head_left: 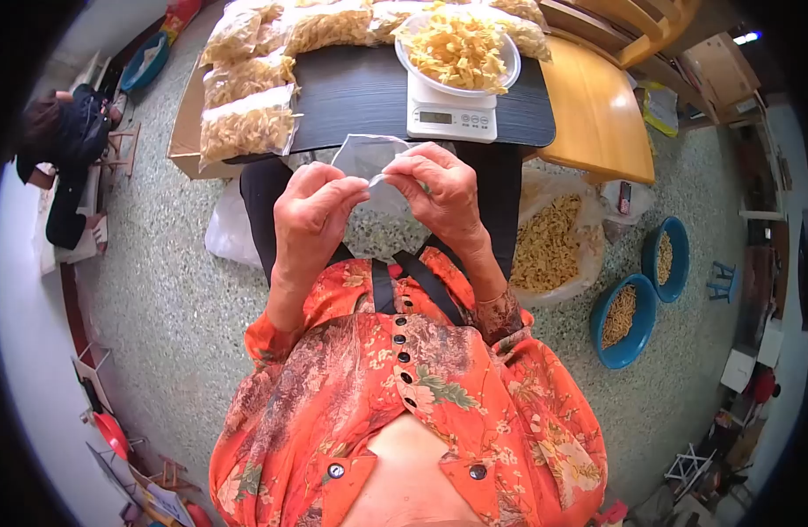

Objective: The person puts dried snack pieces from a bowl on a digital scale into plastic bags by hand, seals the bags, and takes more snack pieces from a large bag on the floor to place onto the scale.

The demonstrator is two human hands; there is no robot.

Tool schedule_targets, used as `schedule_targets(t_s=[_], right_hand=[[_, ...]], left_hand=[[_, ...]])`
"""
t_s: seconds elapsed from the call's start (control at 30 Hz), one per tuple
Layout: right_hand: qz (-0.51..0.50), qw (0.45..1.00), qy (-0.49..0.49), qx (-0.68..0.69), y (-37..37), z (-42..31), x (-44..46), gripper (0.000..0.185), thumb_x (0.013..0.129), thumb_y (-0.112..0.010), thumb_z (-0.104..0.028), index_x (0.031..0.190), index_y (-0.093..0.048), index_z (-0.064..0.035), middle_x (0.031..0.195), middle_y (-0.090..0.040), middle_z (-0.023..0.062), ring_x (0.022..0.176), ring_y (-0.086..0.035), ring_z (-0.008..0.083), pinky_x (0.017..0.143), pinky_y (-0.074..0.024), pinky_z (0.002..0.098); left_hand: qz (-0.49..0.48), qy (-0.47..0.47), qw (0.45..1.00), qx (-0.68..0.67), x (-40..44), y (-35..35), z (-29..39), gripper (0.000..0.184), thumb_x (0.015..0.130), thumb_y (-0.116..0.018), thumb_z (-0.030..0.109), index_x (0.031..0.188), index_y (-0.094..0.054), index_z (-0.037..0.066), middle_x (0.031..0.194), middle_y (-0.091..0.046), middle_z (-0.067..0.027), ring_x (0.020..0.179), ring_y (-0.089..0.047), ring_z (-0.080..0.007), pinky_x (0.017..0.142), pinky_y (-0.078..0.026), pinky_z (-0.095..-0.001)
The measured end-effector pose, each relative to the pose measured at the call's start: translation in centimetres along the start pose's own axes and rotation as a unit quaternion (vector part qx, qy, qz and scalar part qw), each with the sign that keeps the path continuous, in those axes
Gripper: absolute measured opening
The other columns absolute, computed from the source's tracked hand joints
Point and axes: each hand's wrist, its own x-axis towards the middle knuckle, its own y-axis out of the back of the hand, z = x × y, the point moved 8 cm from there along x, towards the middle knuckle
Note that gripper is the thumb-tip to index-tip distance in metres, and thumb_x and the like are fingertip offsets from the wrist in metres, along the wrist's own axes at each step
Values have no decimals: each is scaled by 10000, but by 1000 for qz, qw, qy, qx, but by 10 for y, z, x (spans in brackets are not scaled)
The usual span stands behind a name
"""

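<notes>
Opening of clear bag (362, 156) judged in hand | L hand (312, 211) & R hand (441, 189): fingertips pinched tight, each w/ bit of bag's edge | bag loc.: betw. hands, nr close edge of table (347, 97) | flakes (456, 48) held in bowl (511, 72) on scale (452, 130) | next: mouth prob. to be parted wide, grip kept light

bench (351, 97): dark, grained top | near right: supports white digital scale (456, 123) | left side and far edge: bears filled clear bags (248, 129)
</notes>
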Motion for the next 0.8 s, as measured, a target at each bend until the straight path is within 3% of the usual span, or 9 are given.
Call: schedule_targets(t_s=[0.07,0.2,0.47,0.53,0.57,0.67,0.7,0.77,0.8], right_hand=[[3,1000,11,-9,-3,-7,5,99,768,-792,-58,837,-723,-72,807,-680,71,749,-681,259,671,-551,345],[-26,999,36,14,7,-5,9,111,753,-795,-63,829,-714,-71,807,-672,64,739,-674,253,665,-542,348],[-123,988,-10,95,4,9,7,92,781,-791,-77,829,-713,-76,798,-664,54,775,-676,256,672,-544,350],[-148,986,13,78,2,12,8,208,754,-835,-45,934,-733,-71,975,-682,81,774,-676,188,676,-553,299],[-148,986,12,77,4,12,8,208,754,-835,-45,934,-733,-71,975,-682,81,774,-676,188,676,-553,299],[-54,995,-10,81,33,4,26,394,751,-862,-80,1119,-721,-104,1231,-616,87,685,-599,63,600,-511,240],[-10,999,-13,46,48,12,29,332,770,-855,-84,1074,-722,-94,1192,-626,77,644,-560,48,576,-476,225],[80,992,-26,-92,81,21,38,272,781,-835,-74,1017,-699,-79,1008,-647,86,600,-568,142,564,-505,292],[89,989,-50,-112,94,33,42,227,798,-820,-67,987,-694,-67,942,-645,78,597,-569,144,560,-499,290]], left_hand=[[30,-19,999,15,1,5,3,222,722,-823,10,923,-744,58,823,-625,-73,779,-606,-237,656,-485,-343],[48,-1,999,17,7,-1,9,208,707,-818,11,894,-742,60,819,-625,-65,780,-597,-235,668,-480,-341],[-60,-30,998,4,24,-5,11,164,697,-805,1,840,-740,48,868,-639,-50,840,-603,-219,723,-488,-322],[-64,-34,997,2,31,-4,14,161,685,-810,23,825,-737,59,842,-640,-43,817,-601,-233,712,-485,-336],[-68,-24,997,14,36,-2,13,160,688,-809,17,826,-737,56,842,-638,-44,824,-603,-229,715,-485,-335],[-59,-5,998,3,52,8,9,162,696,-804,-4,833,-738,48,844,-631,-48,834,-605,-213,719,-486,-325],[-44,7,999,-19,58,13,7,164,701,-801,-19,840,-739,44,845,-626,-50,838,-606,-202,720,-486,-316],[-32,18,998,-41,68,22,6,170,716,-791,-47,858,-743,33,857,-621,-52,850,-605,-180,724,-486,-293],[-20,16,998,-61,74,27,3,166,726,-789,-50,865,-744,28,865,-622,-50,857,-606,-174,727,-486,-286]])
